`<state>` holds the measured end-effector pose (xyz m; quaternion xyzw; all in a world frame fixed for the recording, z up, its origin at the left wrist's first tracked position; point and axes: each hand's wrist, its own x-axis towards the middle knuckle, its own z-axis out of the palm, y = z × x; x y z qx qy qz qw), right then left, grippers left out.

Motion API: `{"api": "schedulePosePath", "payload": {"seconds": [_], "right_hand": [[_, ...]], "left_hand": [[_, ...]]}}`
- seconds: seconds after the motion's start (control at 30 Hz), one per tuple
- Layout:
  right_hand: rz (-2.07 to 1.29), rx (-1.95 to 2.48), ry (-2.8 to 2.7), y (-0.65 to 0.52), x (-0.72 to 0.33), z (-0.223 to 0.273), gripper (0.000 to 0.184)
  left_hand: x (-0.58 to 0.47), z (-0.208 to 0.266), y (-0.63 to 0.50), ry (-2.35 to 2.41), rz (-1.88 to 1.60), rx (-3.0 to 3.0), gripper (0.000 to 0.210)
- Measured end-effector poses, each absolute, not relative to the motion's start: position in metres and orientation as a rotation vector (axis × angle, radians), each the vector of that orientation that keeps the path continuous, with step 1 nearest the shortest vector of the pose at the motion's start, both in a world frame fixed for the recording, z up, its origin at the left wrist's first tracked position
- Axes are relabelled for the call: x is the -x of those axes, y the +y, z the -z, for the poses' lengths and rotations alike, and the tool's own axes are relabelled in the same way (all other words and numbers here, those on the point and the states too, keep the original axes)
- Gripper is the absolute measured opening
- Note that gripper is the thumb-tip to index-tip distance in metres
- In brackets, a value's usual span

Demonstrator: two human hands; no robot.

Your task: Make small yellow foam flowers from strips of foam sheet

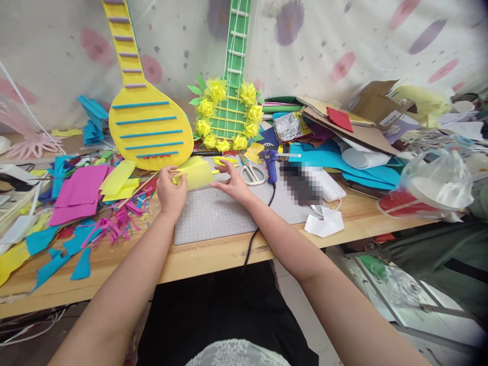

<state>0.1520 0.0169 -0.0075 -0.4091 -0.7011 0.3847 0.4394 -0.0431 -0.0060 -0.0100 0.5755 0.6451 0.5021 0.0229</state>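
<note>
My left hand [171, 190] is closed, its thumb and fingers pinching the left end of a sheet of yellow crepe paper [197, 174]. Just right of the sheet, my right hand [234, 185] has its thumb and fingers spread apart; whether a fingertip touches the paper's edge I cannot tell. Both hands are above a grey cutting mat [213, 218]. Beyond the right hand lie white-handled scissors [253, 174] and a purple glue gun [271, 168]. Some narrow yellow pieces [224, 161] lie behind the fingers.
A yellow paper instrument [150, 129] and a green one with yellow flowers [234, 109] lean at the back. Magenta sheets [80, 193] and paper scraps cover the left side. Stacked cardboard [354, 127] and a plastic-wrapped tub [427, 188] stand right. The glue gun's cord [251, 244] crosses the table edge.
</note>
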Motion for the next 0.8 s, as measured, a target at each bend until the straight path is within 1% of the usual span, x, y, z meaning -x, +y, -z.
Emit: {"api": "schedulePosePath", "payload": {"seconds": [0.13,0.27,0.43,0.5,0.57,0.67,0.8], "right_hand": [[-1.031,0.986,-1.665,0.025,-0.153,0.012,0.081],[-1.099,0.939,-1.626,0.032,-0.161,0.009,0.068],[-1.007,0.964,-1.842,0.030,-0.175,0.008,0.056],[-0.989,1.039,-1.984,0.027,-0.179,0.008,0.049],[-0.996,1.115,-2.060,0.025,-0.181,0.008,0.045],[-0.973,1.212,-2.025,0.024,-0.180,0.007,0.047],[-0.854,1.381,-1.905,0.024,-0.175,0.007,0.055]], "left_hand": [[0.035,0.008,-0.010,1.792,-1.500,-1.941,0.029],[0.029,0.005,-0.014,1.659,-1.394,-2.126,0.028],[0.032,0.002,-0.014,1.628,-1.026,-2.320,0.029],[0.033,0.002,-0.015,1.619,-0.862,-2.319,0.032],[0.034,0.001,-0.015,1.634,-0.783,-2.284,0.032],[0.033,0.001,-0.016,1.718,-0.808,-2.195,0.029],[0.031,0.004,-0.013,1.834,-0.860,-1.986,0.028]]}}
